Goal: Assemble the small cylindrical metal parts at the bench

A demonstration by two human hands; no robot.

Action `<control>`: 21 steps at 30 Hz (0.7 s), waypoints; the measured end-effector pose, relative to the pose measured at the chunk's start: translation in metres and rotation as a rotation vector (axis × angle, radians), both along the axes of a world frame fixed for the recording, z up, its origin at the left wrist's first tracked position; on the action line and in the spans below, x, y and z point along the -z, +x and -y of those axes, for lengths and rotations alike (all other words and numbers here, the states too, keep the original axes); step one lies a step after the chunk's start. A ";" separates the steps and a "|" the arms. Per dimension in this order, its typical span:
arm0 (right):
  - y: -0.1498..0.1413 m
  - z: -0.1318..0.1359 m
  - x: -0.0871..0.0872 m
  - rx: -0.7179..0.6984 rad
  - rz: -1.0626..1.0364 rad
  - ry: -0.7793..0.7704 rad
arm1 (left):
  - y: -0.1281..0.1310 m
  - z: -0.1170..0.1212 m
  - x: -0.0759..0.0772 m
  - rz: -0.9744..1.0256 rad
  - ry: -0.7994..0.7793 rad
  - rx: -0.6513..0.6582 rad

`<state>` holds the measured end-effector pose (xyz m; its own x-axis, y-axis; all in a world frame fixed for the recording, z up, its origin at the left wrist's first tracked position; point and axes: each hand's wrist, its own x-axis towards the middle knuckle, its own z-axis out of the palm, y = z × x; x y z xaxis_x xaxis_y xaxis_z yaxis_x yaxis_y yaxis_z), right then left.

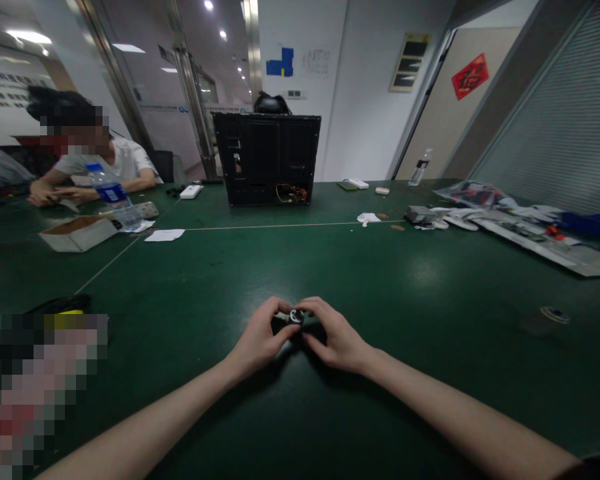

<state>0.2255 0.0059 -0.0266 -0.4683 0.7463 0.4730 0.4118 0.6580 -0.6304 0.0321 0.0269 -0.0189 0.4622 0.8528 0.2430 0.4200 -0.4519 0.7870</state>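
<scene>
White box (79, 235), one, sits far left on the green table (205, 277). Left hand (261, 339), curled, pinches a small round part (297, 316) between both hands; right hand (339, 339), half-curled, meets its edge, grip unclear.

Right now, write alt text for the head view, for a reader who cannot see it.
A person's left hand and right hand meet around a small dark object with a pale top, at a green table. Farther back stands a black panel with exposed wires; at left, a co-worker sits beyond a bottle and a box.
</scene>
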 end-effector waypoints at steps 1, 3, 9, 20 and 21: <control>0.000 0.000 0.000 -0.007 -0.011 -0.003 | 0.000 0.000 0.000 -0.009 0.007 -0.004; 0.000 -0.001 0.000 -0.033 -0.025 -0.014 | 0.001 0.000 0.001 -0.032 0.014 -0.013; 0.000 -0.001 -0.003 -0.072 -0.044 -0.055 | 0.002 0.000 0.004 -0.112 0.001 -0.031; 0.000 -0.004 0.003 0.044 -0.075 -0.074 | 0.002 0.002 -0.003 -0.132 0.069 0.074; 0.000 -0.005 0.003 0.054 -0.073 -0.078 | 0.002 0.002 -0.003 -0.127 0.068 0.074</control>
<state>0.2252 0.0105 -0.0300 -0.3923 0.8057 0.4438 0.3965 0.5835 -0.7088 0.0337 0.0245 -0.0155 0.5535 0.7991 0.2348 0.4779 -0.5356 0.6962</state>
